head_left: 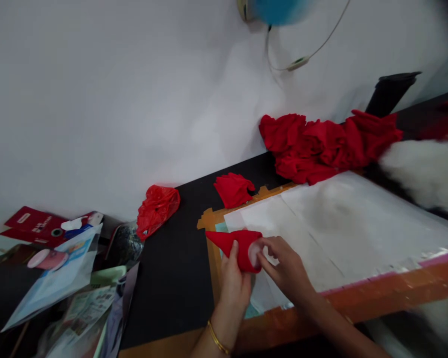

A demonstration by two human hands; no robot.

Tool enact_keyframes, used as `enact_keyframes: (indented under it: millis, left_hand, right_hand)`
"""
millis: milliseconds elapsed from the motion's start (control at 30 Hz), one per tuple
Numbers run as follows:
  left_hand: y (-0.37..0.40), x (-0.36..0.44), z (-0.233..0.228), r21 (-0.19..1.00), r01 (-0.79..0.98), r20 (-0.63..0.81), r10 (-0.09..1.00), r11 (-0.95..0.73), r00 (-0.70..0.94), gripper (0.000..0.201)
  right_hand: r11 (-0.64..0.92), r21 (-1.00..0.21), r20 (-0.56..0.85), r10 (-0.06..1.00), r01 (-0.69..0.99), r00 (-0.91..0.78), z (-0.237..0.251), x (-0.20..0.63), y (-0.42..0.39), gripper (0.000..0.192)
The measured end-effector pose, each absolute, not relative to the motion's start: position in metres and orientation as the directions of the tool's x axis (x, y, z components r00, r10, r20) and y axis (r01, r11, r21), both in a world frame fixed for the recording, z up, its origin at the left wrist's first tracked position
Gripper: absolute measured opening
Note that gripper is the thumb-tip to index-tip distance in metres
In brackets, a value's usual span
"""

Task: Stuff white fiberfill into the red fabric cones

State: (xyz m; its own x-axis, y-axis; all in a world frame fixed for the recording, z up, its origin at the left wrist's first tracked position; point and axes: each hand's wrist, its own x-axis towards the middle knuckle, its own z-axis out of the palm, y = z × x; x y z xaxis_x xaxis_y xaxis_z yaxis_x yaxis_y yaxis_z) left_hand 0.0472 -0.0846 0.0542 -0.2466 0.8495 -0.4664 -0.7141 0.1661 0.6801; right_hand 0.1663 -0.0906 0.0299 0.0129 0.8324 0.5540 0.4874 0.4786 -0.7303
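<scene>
Above the left end of the white sheet [343, 228] on the table [164, 278], the grip of the left hand [236, 272] is closed around a red fabric cone [229, 242], tip pointing left. The right hand [282, 262] has its fingertips at the white filling [254, 252] in the cone's open end; whether this grip pinches filling cannot be determined. Beyond, a small red fabric piece [231, 190] lies near a red fabric pile [328, 144].
</scene>
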Motion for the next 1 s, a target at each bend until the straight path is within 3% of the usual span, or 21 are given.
enact_keyframes:
  millis: [333,467,567,700,833,900,1000]
  left_hand:
    - [-0.092,0.059,0.051,0.692,-0.705,-0.406,0.891,0.156,-0.202,0.041]
    - [-0.098,0.061,0.049,0.728,-0.666,-0.348,0.924,0.163,-0.155,0.047]
    - [-0.095,0.053,0.047,0.75,-0.634,-0.343,0.93,0.189,-0.128,0.046]
    - [-0.081,0.037,0.048,0.786,-0.592,-0.313,0.94,0.177,-0.135,0.054]
    - [-0.075,0.031,0.05,0.853,-0.491,-0.246,0.966,0.179,-0.074,0.062]
    - [-0.077,0.033,0.05,0.865,-0.45,-0.249,0.969,0.22,-0.006,0.064]
    - [-0.083,0.038,0.047,0.818,-0.462,-0.34,0.936,0.342,0.091,0.061]
  right_hand:
    - [0.642,-0.653,0.686,0.726,0.401,-0.043,0.031,0.163,-0.093,0.027]
    - [0.605,-0.706,0.614,0.782,0.367,-0.108,0.022,0.159,-0.088,0.038]
    - [0.592,-0.737,0.571,0.803,0.326,-0.168,0.014,0.162,-0.09,0.035]
    - [0.505,-0.783,0.525,0.85,0.362,-0.05,0.013,0.182,-0.093,0.018]
    - [0.365,-0.835,0.419,0.907,0.412,0.047,0.026,0.202,-0.089,0.022]
    - [0.31,-0.865,0.338,0.941,0.394,0.003,0.033,0.205,-0.083,0.029]
    - [0.252,-0.898,0.214,0.966,0.36,-0.141,0.035,0.2,-0.072,0.021]
